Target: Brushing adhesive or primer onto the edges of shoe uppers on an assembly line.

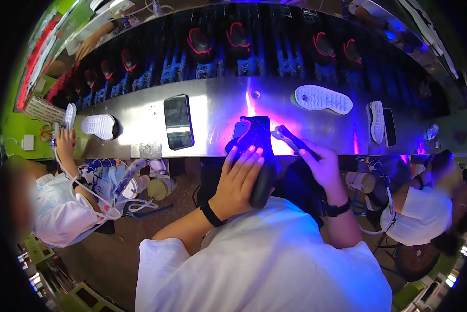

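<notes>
My left hand grips a black shoe upper with a pink-red outline, holding it against the edge of the steel bench under a violet lamp glow. My right hand holds a black-handled tool, its tip next to the shoe's right side. Both wrists wear dark bands.
A dark phone lies on the bench to the left. White soles rest along it. Black shoes with red outlines ride the dark conveyor behind. A person at left holds a sole; another person sits at right.
</notes>
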`<action>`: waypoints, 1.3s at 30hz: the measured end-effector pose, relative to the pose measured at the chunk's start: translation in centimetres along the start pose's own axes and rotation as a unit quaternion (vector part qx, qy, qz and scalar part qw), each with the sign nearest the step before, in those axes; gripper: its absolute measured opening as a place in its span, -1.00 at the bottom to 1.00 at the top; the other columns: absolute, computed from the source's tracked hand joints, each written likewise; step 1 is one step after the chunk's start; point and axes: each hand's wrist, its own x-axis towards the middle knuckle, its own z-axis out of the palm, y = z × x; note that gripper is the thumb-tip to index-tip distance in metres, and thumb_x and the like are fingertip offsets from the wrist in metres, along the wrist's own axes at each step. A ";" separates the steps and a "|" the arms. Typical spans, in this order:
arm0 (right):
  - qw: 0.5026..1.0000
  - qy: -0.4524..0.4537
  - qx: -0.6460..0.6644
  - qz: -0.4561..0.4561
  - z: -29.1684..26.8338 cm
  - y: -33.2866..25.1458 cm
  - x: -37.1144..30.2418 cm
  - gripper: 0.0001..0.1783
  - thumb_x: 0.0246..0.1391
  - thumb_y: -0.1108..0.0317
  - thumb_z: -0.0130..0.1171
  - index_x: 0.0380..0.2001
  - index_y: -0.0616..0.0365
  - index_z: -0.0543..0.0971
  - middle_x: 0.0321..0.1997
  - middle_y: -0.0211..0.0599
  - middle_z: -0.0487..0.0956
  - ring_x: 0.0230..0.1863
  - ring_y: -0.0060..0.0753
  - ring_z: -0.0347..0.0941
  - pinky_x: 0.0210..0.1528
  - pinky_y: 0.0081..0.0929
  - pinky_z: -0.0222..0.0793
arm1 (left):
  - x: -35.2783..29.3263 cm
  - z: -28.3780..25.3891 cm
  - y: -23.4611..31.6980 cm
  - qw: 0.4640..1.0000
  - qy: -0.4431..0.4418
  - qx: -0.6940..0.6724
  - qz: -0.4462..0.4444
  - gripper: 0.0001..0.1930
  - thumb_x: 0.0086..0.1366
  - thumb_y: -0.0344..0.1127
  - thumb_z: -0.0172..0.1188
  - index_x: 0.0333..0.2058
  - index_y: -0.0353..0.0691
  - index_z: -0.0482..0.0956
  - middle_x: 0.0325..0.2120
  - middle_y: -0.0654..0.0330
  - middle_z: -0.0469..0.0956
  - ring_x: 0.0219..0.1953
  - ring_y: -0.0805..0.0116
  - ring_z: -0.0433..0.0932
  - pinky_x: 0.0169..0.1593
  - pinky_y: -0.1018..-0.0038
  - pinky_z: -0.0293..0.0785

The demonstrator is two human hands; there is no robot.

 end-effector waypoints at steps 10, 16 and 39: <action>0.994 -0.058 0.021 0.090 1.5 0.4 -0.6 -0.65 0.20 0.33 0.29 0.01 0.27 0.63 -0.24 -0.41 0.65 -0.23 -0.61 0.50 -0.12 -0.57 0.41 | -3.0 0.9 -1.6 0.996 -0.053 0.030 0.069 -0.49 0.12 -0.36 0.27 0.06 -0.39 0.46 0.15 -0.15 0.46 0.26 -0.04 0.42 0.34 -0.24 0.11; 0.994 -0.055 0.031 0.094 1.3 1.4 -1.9 -0.63 0.20 0.31 0.29 0.04 0.24 0.62 -0.31 -0.50 0.59 -0.29 -0.67 0.42 -0.20 -0.59 0.35 | -2.9 1.2 -1.9 0.995 -0.043 0.024 0.090 -0.47 0.09 -0.36 0.32 0.06 -0.38 0.47 0.15 -0.14 0.47 0.24 -0.04 0.45 0.32 -0.25 0.15; 0.982 -0.087 0.110 0.122 -3.8 -0.7 -7.6 -0.63 0.20 0.34 0.29 0.06 0.19 0.62 -0.40 -0.57 0.54 -0.39 -0.72 0.36 -0.29 -0.67 0.34 | 1.8 1.5 2.7 0.995 -0.080 0.059 0.014 -0.39 0.15 -0.27 0.16 0.18 -0.43 0.38 0.20 -0.13 0.39 0.30 0.02 0.35 0.38 -0.18 0.01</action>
